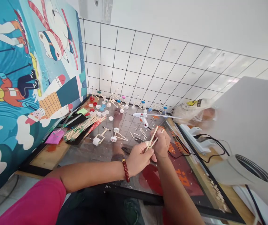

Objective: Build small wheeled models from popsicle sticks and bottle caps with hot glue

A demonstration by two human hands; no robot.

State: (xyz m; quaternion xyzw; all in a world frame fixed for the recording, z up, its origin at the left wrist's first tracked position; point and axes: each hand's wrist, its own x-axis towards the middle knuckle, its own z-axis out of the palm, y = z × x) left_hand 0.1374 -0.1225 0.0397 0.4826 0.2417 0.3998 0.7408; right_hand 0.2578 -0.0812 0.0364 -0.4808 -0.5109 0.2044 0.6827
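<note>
My left hand (137, 158) and my right hand (161, 144) meet over the glass-topped table (96, 151). Both are closed on thin wooden sticks (153, 140) that cross between the fingers. My left wrist wears a dark red bead bracelet (126, 170). Dark pliers (127, 150) lie just left of my left hand. A white glue gun (141, 117) stands beyond the hands. Two small stick-and-cap models (115, 135) rest to the left of it.
A bundle of wooden sticks (83, 127) lies at the left by a colourful poster (26, 78). Bottle caps (100, 107) and several stick models sit near the tiled wall. A white power strip (193, 136) with black cables and a plastic bag (191, 112) are at the right.
</note>
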